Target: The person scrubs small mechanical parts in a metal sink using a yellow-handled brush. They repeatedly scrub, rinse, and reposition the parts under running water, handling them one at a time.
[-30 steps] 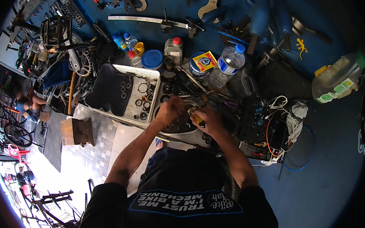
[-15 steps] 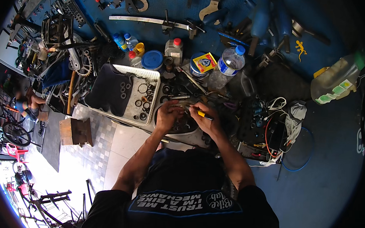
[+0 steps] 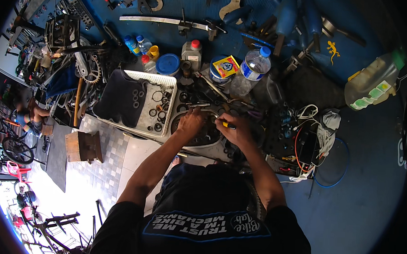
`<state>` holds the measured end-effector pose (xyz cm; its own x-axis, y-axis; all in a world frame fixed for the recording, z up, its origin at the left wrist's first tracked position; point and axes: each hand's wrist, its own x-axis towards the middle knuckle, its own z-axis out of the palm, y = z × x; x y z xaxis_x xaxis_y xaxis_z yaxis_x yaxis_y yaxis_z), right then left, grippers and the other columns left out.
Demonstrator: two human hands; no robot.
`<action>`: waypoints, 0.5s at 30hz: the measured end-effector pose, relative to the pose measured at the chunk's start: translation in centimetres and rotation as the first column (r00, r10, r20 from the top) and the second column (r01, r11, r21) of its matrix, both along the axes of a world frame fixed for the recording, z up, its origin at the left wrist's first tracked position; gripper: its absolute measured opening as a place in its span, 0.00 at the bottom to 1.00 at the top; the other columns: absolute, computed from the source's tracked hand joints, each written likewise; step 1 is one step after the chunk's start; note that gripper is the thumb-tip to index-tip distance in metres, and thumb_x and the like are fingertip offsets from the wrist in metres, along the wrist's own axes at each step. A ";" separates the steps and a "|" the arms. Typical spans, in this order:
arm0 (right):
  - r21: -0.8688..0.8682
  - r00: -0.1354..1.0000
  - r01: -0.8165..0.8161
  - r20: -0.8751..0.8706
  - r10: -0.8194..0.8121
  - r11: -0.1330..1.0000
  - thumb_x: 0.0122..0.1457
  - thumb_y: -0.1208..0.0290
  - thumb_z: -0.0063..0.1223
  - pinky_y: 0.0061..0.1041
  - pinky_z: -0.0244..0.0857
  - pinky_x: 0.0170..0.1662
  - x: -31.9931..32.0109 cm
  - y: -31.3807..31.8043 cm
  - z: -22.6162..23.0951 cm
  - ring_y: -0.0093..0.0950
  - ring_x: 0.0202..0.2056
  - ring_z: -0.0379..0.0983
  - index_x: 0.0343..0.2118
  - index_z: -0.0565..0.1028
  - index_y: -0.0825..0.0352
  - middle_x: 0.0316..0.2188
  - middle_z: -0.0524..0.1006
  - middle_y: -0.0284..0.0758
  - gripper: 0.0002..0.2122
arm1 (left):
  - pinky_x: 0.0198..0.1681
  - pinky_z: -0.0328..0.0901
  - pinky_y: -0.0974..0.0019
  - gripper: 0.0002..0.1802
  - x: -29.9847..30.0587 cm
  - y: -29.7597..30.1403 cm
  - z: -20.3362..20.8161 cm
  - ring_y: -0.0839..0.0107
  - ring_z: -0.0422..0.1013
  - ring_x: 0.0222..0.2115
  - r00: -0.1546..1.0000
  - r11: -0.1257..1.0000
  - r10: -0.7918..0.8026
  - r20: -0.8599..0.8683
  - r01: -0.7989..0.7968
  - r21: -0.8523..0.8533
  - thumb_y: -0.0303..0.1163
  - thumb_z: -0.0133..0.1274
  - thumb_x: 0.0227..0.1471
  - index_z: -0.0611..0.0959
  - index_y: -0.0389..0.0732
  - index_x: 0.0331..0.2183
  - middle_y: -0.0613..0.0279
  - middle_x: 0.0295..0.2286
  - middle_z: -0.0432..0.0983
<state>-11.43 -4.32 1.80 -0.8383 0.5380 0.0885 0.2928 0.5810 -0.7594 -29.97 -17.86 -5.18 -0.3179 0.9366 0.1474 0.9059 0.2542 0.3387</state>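
Note:
My right hand [image 3: 235,130] is closed round a slim tool with a yellow and black handle [image 3: 229,125]; its working end is too small to make out. To its left, my left hand [image 3: 191,121] reaches over a round tray [image 3: 197,147] with dark parts in it. Its fingers are bent downward and pressed together near the tray's far side, and whatever they pinch is hidden. A thin metal piece [image 3: 199,104] lies just beyond those fingertips.
Left of the round tray sits a white rectangular tray [image 3: 171,102] with a dark cloth [image 3: 117,102] and several rings. Behind stand a clear bottle [image 3: 252,74], a blue-lidded tub [image 3: 168,64] and a red-capped bottle [image 3: 191,55]. Cables [image 3: 325,133] lie at right.
My left hand has lowered toward the round tray, its fingers turning downward. My right hand has shifted slightly, still holding the yellow-handled tool. The whole view has moved a little.

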 end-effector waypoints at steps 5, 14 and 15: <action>0.435 0.996 -0.059 -0.039 0.084 0.899 0.58 0.63 0.71 0.41 0.75 0.38 0.1 -0.8 -2.4 0.40 0.35 0.81 0.37 0.84 0.60 0.31 0.84 0.35 0.09 | 0.46 0.77 0.50 0.23 0.0 0.7 1.3 0.47 0.83 0.43 0.947 0.994 0.100 0.307 -0.079 -0.080 0.30 0.62 0.57 0.83 0.48 0.55 0.48 0.38 0.84; -0.258 0.979 -0.017 -0.203 -0.037 0.966 0.69 0.62 0.64 0.26 0.72 0.33 -2.2 -3.5 1.8 0.27 0.27 0.82 0.39 0.81 0.65 0.28 0.83 0.36 0.11 | 0.35 0.77 0.67 0.21 -0.8 -2.0 1.0 0.73 0.85 0.33 0.419 0.947 0.169 0.892 -0.319 -0.030 0.22 0.56 0.60 0.84 0.34 0.55 0.56 0.35 0.88; -0.347 0.976 -0.062 -0.219 -0.016 0.936 0.71 0.66 0.63 0.24 0.71 0.34 -2.3 -3.7 2.2 0.21 0.27 0.78 0.40 0.82 0.66 0.27 0.81 0.34 0.08 | 0.36 0.77 0.67 0.20 -0.6 -2.0 2.1 0.72 0.85 0.34 0.452 0.945 0.174 0.875 -0.325 -0.020 0.21 0.56 0.60 0.84 0.33 0.54 0.56 0.35 0.88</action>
